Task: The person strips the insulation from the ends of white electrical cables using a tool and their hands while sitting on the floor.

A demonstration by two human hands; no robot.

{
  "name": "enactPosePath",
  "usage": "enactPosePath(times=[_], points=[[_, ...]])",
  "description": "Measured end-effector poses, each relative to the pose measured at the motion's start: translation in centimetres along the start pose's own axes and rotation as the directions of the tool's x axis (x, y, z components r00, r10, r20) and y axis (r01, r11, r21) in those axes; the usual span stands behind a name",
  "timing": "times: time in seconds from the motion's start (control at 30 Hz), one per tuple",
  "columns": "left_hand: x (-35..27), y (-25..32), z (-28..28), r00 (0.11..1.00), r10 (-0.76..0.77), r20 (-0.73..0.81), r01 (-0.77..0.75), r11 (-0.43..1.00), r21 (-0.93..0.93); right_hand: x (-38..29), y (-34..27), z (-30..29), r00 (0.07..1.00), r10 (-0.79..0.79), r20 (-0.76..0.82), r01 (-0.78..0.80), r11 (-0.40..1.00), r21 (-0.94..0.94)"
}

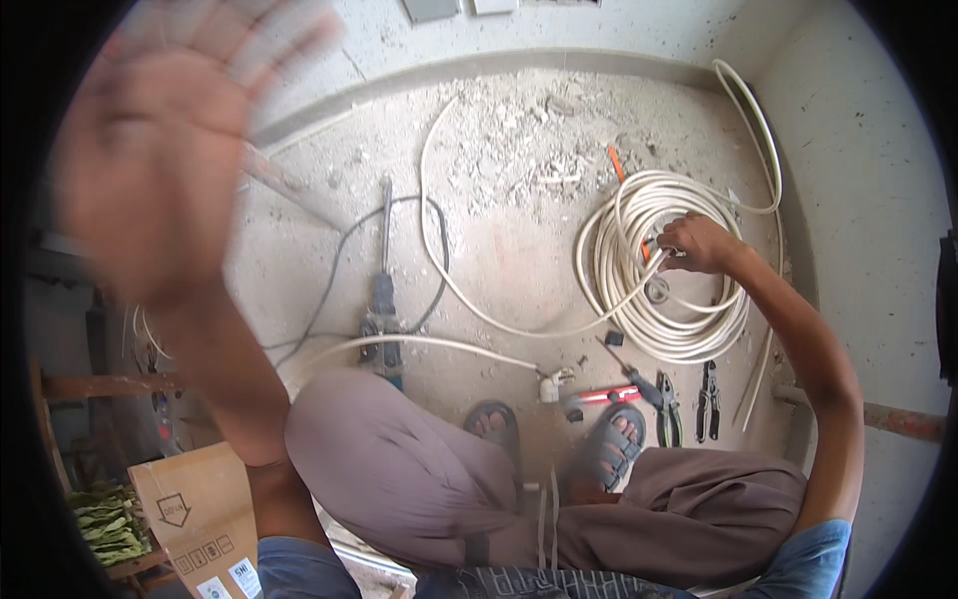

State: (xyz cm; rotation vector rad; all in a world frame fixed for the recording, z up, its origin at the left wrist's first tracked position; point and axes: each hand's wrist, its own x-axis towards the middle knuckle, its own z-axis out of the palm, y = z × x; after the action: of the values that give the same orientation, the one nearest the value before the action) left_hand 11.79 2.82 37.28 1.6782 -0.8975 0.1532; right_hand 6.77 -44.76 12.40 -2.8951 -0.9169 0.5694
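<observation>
My left hand [165, 157] is raised close to the camera at the upper left, palm showing and fingers spread, blurred and holding nothing. Over the middle of a coil of white cable [591, 262], my right hand [696, 243] grips a length of that cable [636, 288]. An orange strip [615, 163] pokes out at the coil's far side. From the coil, one loose run of cable [479, 318] curves left over the dusty floor and up to the rubble. Another white cable [441, 342] ends beside a small white fitting [551, 385] before my feet.
Rubble [516, 165] litters the floor by the wall. A power hammer [383, 299] with a long bit lies left. Near my sandals [615, 453] are a screwdriver [636, 380], a red tool [602, 395], pliers [667, 408] and a second plier-like tool [708, 404]. A cardboard box [198, 517] stands lower left.
</observation>
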Motion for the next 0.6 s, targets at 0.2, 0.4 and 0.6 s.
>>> enactPosePath(times=[0.2,0.4,0.6], points=[[-9.8,-9.5,13.2,0.229,-0.276,0.934,0.730,0.683,0.022,-1.4,-4.3,-7.9,0.927,0.118,-0.357,-0.089,0.991,0.096],[-8.1,-9.0,20.2,0.696,-0.599,0.396,0.585,0.153,-0.797,-2.7,-10.5,-10.3,0.931,0.294,-0.215,-0.140,0.835,0.532],[-8.0,-10.2,21.0,0.877,-0.458,0.146,0.312,0.310,-0.898,-6.4,-15.6,-8.1,0.982,0.189,0.028,-0.124,0.521,0.844]])
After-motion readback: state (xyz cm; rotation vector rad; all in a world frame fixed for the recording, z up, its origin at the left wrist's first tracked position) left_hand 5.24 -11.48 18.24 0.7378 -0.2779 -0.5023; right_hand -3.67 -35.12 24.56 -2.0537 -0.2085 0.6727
